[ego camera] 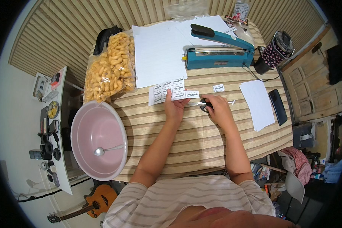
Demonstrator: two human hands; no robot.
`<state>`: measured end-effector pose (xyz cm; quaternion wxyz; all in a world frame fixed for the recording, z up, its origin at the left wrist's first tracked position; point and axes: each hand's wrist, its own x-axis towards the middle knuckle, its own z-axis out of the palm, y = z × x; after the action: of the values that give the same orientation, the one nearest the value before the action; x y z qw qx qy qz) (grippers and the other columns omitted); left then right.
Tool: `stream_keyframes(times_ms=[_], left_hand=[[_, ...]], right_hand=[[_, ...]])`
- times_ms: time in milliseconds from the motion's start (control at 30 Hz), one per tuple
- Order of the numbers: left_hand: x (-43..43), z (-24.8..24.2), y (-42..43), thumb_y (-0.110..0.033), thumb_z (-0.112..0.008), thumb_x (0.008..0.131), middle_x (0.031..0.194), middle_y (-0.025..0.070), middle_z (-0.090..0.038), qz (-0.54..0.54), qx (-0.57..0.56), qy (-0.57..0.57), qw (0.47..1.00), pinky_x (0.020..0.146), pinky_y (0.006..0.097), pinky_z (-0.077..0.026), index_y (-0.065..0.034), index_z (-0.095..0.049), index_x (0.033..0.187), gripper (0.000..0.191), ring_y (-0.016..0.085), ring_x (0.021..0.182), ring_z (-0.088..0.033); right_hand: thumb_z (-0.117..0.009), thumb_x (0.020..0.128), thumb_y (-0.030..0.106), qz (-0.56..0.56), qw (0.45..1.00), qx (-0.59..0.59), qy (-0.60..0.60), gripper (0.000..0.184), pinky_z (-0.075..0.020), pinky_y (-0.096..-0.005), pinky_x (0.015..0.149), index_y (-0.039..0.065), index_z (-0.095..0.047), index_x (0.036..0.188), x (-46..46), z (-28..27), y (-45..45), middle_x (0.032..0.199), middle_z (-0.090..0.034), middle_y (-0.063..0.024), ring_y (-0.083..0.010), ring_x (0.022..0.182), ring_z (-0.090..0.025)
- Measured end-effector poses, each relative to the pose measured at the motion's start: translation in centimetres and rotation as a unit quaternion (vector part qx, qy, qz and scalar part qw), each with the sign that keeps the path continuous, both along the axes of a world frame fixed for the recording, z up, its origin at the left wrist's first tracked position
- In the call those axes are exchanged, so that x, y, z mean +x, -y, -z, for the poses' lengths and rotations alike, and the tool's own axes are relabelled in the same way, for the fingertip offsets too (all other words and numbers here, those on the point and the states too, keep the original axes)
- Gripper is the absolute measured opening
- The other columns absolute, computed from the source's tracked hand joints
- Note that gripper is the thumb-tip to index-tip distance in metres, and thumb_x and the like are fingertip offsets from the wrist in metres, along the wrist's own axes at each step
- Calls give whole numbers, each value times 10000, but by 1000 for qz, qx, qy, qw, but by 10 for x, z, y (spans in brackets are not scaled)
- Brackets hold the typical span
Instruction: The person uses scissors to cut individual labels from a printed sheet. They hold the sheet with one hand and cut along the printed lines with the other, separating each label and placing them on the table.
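A partly cut sheet of printed labels [179,88] is pinched in my left hand [174,108], thumb on top and fingers beneath. My right hand [220,109] holds scissors [206,105] by their black handles, with the blades pointing left towards the sheet's lower right edge. Whether the blades touch the paper cannot be made out. One loose cut label [219,87] lies on the table above my right hand, and a thin white paper strip [232,102] lies just right of it.
A pink basin [98,136] with a metal spoon [102,150] stands at left, below bagged puffed snacks [108,68]. White sheets [159,57] lie beside a blue heat sealer [219,58]. At right are a tumbler [270,55], more paper [256,105] and a phone [278,107].
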<state>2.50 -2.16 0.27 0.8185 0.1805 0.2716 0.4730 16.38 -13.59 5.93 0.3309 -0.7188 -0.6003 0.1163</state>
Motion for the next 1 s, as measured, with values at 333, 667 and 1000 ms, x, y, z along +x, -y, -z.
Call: stream_keyframes(times_ms=[333,667,1000], left_hand=[[-4,4,-1,-422,-338,953,1032,182,-606,15,25,28,999,668,332,-579,-13,-407,1223,494,245,890,-640],[-5,3,-1,-427,-324,956,1023,178,-616,11,54,11,998,687,348,-572,-19,-424,1212,492,247,893,-640],[-4,0,0,-417,-337,955,1031,176,-614,6,47,17,999,689,354,-571,-22,-427,1211,480,246,905,-637]], right_hand=[[-548,798,-65,12,989,2,-150,466,-490,-367,713,116,-503,1225,10,7,0,935,-611,-151,-276,828,-608],[-642,676,-93,45,998,-29,-43,614,-470,-405,720,139,-505,1227,-16,-8,3,912,-596,-136,-325,845,-583],[-644,694,-91,95,995,-34,-12,672,-495,-371,694,157,-442,1285,-9,-2,6,884,-626,-160,-306,791,-619]])
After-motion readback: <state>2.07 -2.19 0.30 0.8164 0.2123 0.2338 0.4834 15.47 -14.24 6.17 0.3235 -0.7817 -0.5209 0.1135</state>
